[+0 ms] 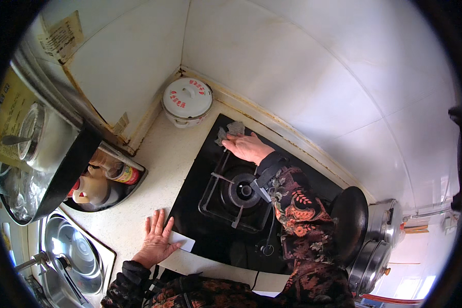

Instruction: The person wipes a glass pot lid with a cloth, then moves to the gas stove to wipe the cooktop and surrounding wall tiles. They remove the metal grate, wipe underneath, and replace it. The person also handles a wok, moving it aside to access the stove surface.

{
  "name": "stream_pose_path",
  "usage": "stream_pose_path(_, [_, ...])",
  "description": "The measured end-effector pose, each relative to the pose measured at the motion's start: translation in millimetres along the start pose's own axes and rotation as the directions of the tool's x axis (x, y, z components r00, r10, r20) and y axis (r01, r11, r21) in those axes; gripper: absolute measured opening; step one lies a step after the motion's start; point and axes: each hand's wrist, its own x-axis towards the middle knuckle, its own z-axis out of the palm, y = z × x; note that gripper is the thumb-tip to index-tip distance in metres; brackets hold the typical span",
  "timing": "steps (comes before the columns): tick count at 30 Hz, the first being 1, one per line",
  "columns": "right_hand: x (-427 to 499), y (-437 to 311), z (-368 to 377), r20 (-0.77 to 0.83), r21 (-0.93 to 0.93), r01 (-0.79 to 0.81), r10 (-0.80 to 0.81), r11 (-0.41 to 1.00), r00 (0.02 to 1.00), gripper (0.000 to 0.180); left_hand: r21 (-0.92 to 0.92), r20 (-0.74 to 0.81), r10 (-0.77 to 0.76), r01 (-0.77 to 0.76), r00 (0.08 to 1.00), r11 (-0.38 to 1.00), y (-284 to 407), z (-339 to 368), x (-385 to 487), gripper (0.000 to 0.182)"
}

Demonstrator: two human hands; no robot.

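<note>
My right hand point(248, 147) reaches to the far corner of a black gas cooktop point(200, 235). Its fingers press on a crumpled grey cloth point(235, 128), which is partly hidden under them. Just in front of this hand is a burner point(245, 190) inside a square metal pot support point(205, 196). My left hand point(156, 238) lies flat with spread fingers on the pale countertop point(127, 200), by the cooktop's near left corner. Its thumb touches a white flat piece point(183, 241) at that corner; whether the hand holds it, I cannot tell.
A lidded enamel pot point(188, 99) stands in the wall corner. Left are a two-tier rack point(65, 177) with jars and bottles, and a sink point(109, 256) with a metal basin point(73, 254). A dark wok point(350, 225) and steel pots point(369, 265) stand at right.
</note>
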Motion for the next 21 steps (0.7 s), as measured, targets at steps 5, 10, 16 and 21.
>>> stream_pose_path(5, [-11.7,27.4,8.6,-0.064,-0.06,0.019,-0.023,0.998,0.998,0.033,-0.003,0.024,-0.023,0.023,0.999,1.0,-1.6,2.0,0.0,0.088])
stream_pose_path(10, [-40.1,59.1,18.3,0.011,0.195,-0.185,0.186,0.963,0.982,0.046,0.038,0.038,-0.033,0.032,0.999,0.999,0.5,0.6,1.3,0.09])
stream_pose_path(16, [-96.8,97.3,51.1,-0.16,0.241,-0.195,0.237,0.951,0.958,0.051,0.041,0.058,-0.043,0.041,0.997,0.998,3.6,-2.3,5.4,0.092])
stream_pose_path(21, [-137.6,101.2,54.5,0.064,0.266,-0.425,0.425,0.865,0.903,0.059,0.041,-0.014,-0.004,0.004,1.0,0.999,-1.3,4.4,4.1,0.088])
